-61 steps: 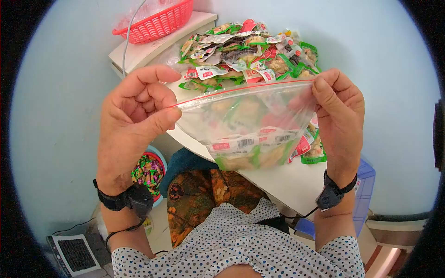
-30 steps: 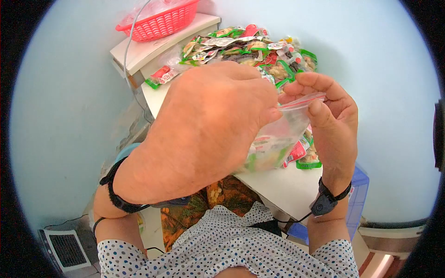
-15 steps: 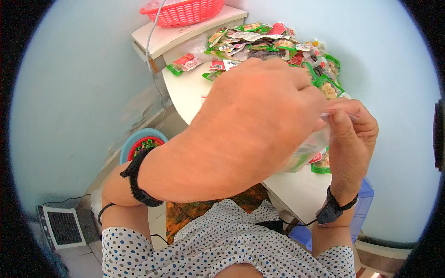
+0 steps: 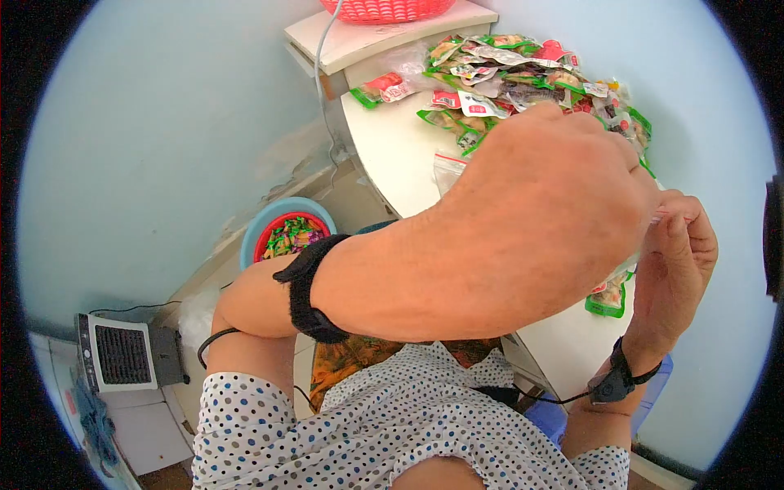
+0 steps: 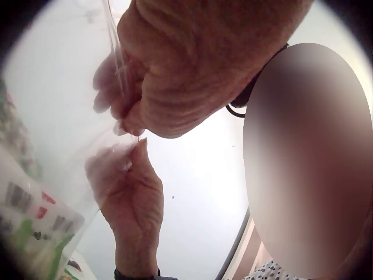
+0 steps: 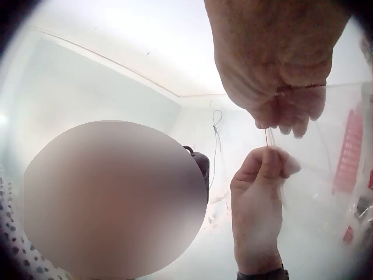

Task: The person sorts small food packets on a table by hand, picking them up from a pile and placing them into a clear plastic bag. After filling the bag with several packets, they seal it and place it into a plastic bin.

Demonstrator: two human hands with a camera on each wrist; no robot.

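Note:
A clear zip-lock bag (image 4: 449, 170) with a red line along its mouth holds white-and-green printed snack pouches (image 5: 36, 213), seen through the film in the left wrist view. My left hand (image 4: 555, 192) reaches across the front and pinches the zip close to the right-hand corner. At that corner my right hand (image 4: 684, 261) grips the bag's edge between thumb and fingers. The two hands nearly meet in both wrist views. From the head, my left hand and forearm hide most of the bag; only its far left end shows beyond the arm.
Many snack pouches (image 4: 523, 77) lie heaped on the white table (image 4: 388, 155) against the wall. A red basket (image 4: 388, 10) stands on a raised ledge behind. On the floor are a blue basin (image 4: 255, 233) with wrapped pieces and a heater-like box (image 4: 122, 355). A blue crate (image 4: 653, 388) stands at right.
My left hand has slid from the bag's left corner along the zip to the right hand, crossing in front. The right hand keeps its hold. The head view has turned left.

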